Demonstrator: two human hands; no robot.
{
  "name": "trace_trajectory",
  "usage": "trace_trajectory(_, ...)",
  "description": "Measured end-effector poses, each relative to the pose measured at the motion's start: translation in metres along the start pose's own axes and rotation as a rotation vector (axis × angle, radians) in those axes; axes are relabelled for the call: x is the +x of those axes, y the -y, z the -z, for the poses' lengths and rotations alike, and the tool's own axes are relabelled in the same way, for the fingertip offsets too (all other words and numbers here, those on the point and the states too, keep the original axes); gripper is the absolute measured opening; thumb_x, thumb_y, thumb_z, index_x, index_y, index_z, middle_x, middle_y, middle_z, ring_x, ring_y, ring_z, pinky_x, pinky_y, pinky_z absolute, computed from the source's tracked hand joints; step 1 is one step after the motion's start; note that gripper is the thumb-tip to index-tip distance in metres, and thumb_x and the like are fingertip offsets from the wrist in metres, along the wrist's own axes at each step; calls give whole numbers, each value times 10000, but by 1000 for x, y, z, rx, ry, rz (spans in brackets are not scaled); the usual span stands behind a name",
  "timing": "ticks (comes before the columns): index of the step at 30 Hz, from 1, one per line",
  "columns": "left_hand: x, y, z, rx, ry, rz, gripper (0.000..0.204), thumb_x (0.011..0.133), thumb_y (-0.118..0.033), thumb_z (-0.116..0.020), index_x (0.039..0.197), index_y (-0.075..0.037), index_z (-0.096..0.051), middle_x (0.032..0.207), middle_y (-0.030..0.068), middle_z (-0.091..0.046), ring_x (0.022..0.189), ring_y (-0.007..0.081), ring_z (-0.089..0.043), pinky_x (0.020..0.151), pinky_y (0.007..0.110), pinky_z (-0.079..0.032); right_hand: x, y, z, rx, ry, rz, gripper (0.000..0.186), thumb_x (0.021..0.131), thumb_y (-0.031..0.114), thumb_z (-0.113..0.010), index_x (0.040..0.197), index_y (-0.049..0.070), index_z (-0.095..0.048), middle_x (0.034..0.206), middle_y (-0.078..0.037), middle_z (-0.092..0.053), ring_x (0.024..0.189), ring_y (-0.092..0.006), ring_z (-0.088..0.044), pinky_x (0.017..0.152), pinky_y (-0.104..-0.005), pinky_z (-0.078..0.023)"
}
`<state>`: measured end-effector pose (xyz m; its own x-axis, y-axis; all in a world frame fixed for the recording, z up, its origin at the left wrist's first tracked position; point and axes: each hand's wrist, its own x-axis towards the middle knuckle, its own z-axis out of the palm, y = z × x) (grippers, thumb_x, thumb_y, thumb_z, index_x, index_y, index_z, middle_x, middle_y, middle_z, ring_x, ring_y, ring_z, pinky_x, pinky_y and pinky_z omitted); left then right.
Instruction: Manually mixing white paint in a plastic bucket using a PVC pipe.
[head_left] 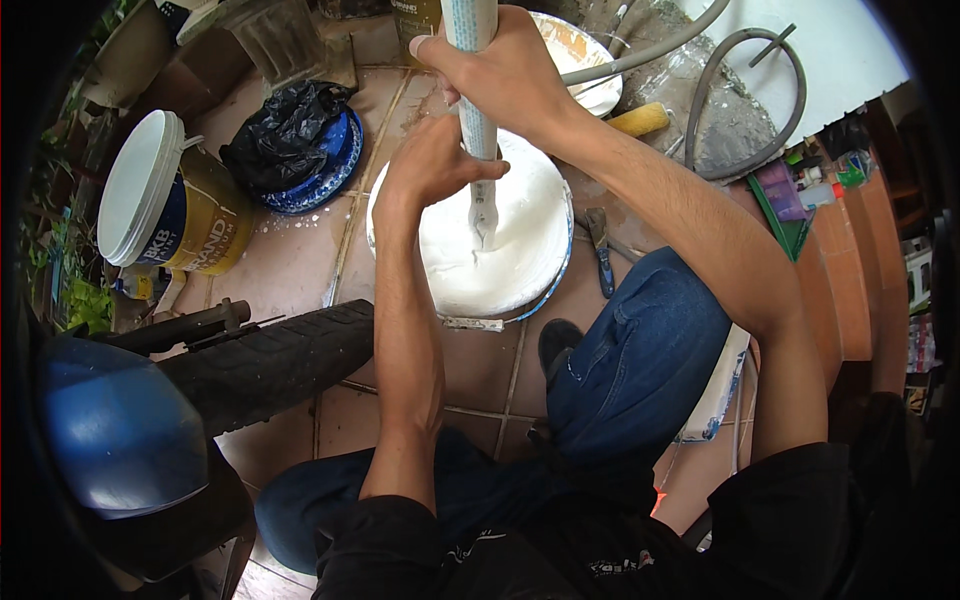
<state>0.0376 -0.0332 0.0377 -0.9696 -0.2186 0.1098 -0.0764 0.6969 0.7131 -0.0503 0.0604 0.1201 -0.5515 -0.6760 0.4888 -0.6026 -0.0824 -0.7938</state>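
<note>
White-blue pole directly within fingers, long axis running down from hands, lower end in white paint inside bucket. Left hand lower, nearer paint; right hand above. Fingers of 2 hands curled closed round pole.

- A black T-shirt is showing short sleeves that are leaving both forearms bare.
- Small pale print is marking the shirt's chest.
- Blue denim jeans are creasing and looking paler in places.
- A dark shoe is peeking out.
- The left hand and right hand are showing bare.
</note>
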Motion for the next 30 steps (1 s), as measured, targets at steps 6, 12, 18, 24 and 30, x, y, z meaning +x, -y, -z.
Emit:
trace_trajectory(6,9,12,-27,150,-451,-183,478,684,-423,-897,874,-6,-765,809,206,-728,800,386,-708,748,514,-537,-4,11,-5,-93,-56,131,276,888,231,-695,796,-28,-678,627,-120,-640,604,-222,-671,609,-369,-542)
trace_trajectory(12,5,13,-1,181,-502,-31,477,681,-411,-895,876,4,-766,792,205,-730,771,371,-713,702,491,-547,-7,4,-8,45,63,146,352,919,292,-732,807,-39,-694,689,-117,-672,630,-211,-681,630,-355,-546)
trace_trajectory(18,-4,9,27,220,-120,63,478,652,-331,-881,958,16,-761,886,217,-750,839,362,-732,781,457,-570,-5,8,-8,207,115,160,304,915,256,-738,785,-17,-709,668,-115,-679,641,-180,-703,606,-324,-561)
trace_trajectory(24,-5,5,6,148,-8,-21,452,648,-315,-876,934,12,-751,912,226,-746,885,381,-725,810,462,-565,-5,-2,1,99,58,-49,311,886,263,-702,732,-7,-688,607,-101,-665,587,-179,-697,587,-317,-566)
trace_trajectory(30,4,3,-19,103,-277,-132,447,690,-381,-868,904,-3,-761,828,226,-733,819,396,-718,793,500,-560,-2,3,3,-51,-28,96,296,877,247,-685,744,-18,-673,573,-125,-618,561,-204,-655,575,-356,-525)
